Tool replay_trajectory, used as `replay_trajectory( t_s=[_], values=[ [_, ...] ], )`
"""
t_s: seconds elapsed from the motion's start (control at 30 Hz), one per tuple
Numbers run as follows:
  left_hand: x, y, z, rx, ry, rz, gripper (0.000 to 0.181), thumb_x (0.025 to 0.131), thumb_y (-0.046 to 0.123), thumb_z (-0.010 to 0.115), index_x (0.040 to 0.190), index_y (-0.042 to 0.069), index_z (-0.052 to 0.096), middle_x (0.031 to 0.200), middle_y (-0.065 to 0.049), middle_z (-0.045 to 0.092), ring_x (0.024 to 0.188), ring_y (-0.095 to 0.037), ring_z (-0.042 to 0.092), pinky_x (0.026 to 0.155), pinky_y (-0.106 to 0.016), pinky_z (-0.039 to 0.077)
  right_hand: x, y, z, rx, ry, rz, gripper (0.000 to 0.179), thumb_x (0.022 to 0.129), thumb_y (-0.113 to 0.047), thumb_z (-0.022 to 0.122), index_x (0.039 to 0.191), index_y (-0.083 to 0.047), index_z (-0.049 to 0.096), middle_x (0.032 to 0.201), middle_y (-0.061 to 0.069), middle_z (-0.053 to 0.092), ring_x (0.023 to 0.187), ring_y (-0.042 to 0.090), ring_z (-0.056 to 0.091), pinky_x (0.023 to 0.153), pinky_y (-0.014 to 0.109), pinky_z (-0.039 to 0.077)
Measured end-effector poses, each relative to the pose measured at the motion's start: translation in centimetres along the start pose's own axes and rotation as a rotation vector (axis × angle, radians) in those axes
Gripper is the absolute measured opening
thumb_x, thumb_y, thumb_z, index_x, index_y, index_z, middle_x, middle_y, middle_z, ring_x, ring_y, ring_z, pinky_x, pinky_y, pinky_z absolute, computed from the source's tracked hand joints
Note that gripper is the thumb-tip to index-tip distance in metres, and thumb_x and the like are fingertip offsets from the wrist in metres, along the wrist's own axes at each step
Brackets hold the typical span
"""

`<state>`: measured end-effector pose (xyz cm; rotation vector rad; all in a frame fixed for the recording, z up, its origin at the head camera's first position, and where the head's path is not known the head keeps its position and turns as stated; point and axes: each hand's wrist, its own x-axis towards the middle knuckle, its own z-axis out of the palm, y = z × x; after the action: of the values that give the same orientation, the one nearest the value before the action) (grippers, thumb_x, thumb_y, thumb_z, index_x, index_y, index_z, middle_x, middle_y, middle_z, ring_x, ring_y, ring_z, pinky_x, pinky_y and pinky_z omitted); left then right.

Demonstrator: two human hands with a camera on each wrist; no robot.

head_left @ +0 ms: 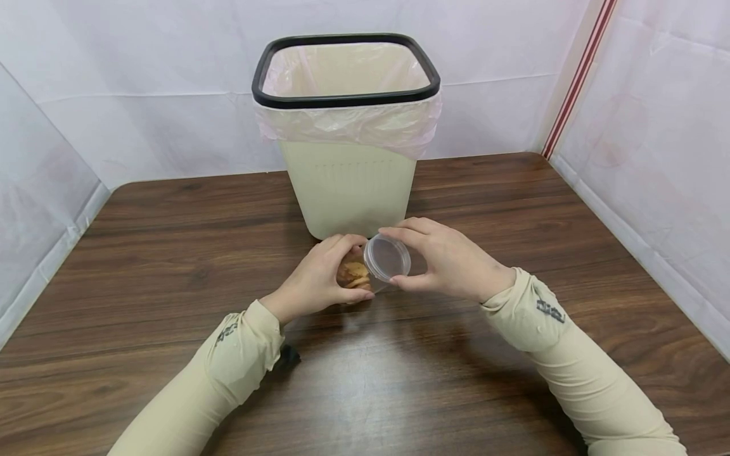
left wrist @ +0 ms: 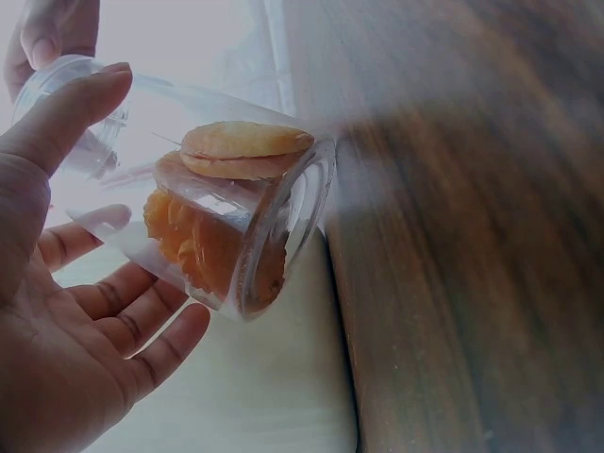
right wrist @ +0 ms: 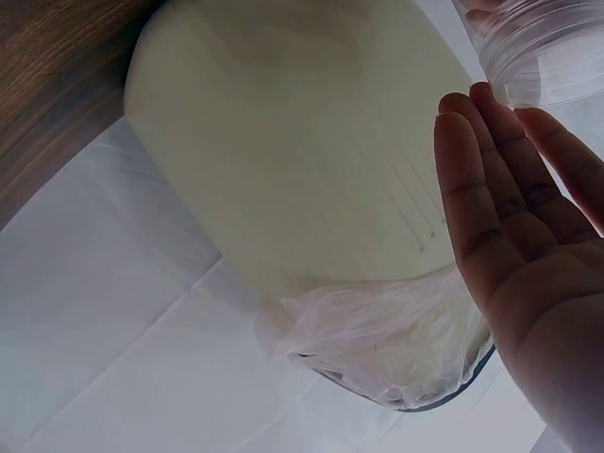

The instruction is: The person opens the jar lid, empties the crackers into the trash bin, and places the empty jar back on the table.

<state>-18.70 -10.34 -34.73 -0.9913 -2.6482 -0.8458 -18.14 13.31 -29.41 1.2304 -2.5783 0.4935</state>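
Note:
In the head view, my left hand point(head_left: 319, 275) grips a clear plastic jar point(left wrist: 132, 222), its thumb on the near side and fingers round the far side. Inside lie several golden-brown cookies point(left wrist: 222, 203), some with a ridged edge. A round clear lid point(head_left: 388, 258) is at the jar's top end, tilted towards the head camera. Pinching its rim between thumb and fingers is my right hand point(head_left: 441, 256). I cannot tell whether lid and jar still touch. The right wrist view shows clear ribbed plastic point(right wrist: 543, 57) beyond the right fingertips.
Just behind the hands stands a cream waste bin point(head_left: 348, 183) with a black rim and a pinkish liner bag point(head_left: 365, 123) folded over it. Under everything is a dark wood-grain table point(head_left: 171, 253). White sheeting point(head_left: 142, 76) hangs behind and at both sides.

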Motion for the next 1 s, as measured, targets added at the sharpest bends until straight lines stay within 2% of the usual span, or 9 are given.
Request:
replay_trajectory(
  t_s=[1.0],
  values=[
    [-0.13,0.3,-0.07,-0.007,0.009,0.018,0.071,0.069,0.033,0.086,0.126,0.007,0.052,0.11,-0.011,0.063,0.103,-0.026,0.059,0.091,-0.043,0.047,-0.14,0.33,-0.21,0.025,-0.004,-0.071,0.065,0.075,-0.023,0.079,0.133,-0.007,0.055,0.124,0.008,0.061,0.113,0.021,0.059,0.097,0.037,0.048]
  ],
)
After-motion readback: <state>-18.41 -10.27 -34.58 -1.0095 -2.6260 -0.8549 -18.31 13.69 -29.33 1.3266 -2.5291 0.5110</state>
